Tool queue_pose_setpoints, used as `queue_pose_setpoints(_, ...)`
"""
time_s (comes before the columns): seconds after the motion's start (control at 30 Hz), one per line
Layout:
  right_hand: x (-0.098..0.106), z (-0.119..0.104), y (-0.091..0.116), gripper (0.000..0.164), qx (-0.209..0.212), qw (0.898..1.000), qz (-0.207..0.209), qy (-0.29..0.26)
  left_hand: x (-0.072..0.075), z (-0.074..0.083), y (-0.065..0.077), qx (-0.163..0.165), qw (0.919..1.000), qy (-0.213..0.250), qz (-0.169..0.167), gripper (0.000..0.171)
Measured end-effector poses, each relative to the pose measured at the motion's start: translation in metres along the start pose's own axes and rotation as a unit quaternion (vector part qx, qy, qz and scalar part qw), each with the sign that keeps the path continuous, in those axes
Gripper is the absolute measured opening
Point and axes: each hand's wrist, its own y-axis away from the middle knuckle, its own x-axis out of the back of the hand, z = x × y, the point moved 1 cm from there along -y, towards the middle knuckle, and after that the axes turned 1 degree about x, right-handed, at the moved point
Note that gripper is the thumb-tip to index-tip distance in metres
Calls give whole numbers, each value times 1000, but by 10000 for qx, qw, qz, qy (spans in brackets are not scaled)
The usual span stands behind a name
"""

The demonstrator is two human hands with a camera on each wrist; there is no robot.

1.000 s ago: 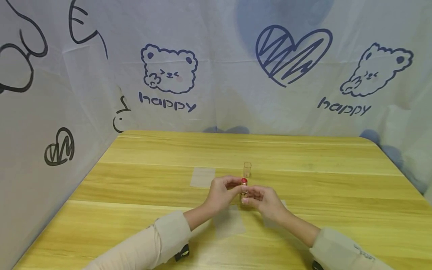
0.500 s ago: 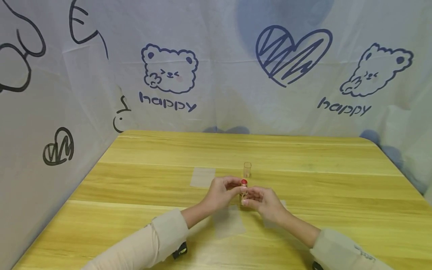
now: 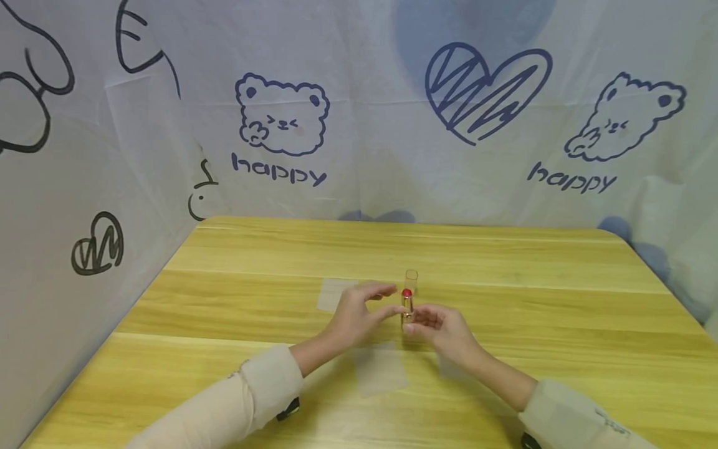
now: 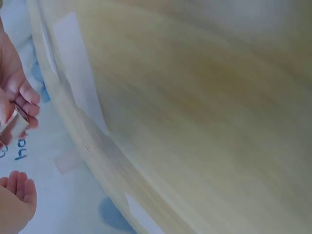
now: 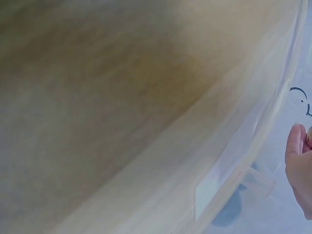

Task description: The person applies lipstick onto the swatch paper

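In the head view, a lipstick [image 3: 407,304] with its red tip showing stands upright over the middle of the table. My right hand [image 3: 449,337] pinches its lower part between thumb and fingers. To its left is my left hand [image 3: 350,317], thumb and fingers spread apart; the thumb tip is at the lipstick's side, and whether it touches cannot be made out. Just behind stands a clear cap [image 3: 412,278], partly covered by the lipstick. The right wrist view catches only part of a hand [image 5: 300,170] at its right edge.
Pale thin squares lie on the wooden table [image 3: 224,299]: one [image 3: 331,294] behind my left hand, another [image 3: 381,372] between my forearms, and a third [image 3: 451,369] partly under my right hand. A printed cloth [image 3: 370,162] hangs behind the table.
My left hand has let go of the lipstick, spreading its fingers and drawing back left. The right hand still holds the lipstick, which has risen slightly in the view. The cap has not moved.
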Motion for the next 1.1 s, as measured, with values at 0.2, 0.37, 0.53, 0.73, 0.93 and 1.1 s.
queue_pose_setpoints(0.2, -1, -2, 0, 28, -106, 9997, 217, -106, 15, -11, -3, -515, 9953, -767, 297, 44)
queue_pose_setpoints(0.37, -1, -2, -1, 29, -94, 9996, 212, -129, 29, -25, -4, -725, 9879, -1308, 402, 49)
queue_pose_setpoints(0.53, -1, 0, -2, 28, -204, 9994, 240, -120, 40, -37, -4, -955, 9778, -1801, 493, 55)
queue_pose_setpoints(0.73, -1, -2, -2, 29, -287, 9992, 239, -112, 51, -52, -2, -1042, 9675, -2271, 375, 59)
queue_pose_setpoints(0.93, -3, -3, -3, 27, -350, 9989, 231, -187, 61, -68, 6, -434, 9661, -2532, -246, 68)
queue_pose_setpoints(1.1, -4, -4, -5, 26, -341, 9988, 301, -159, 71, -79, 11, 41, 9618, -2643, -715, 74)
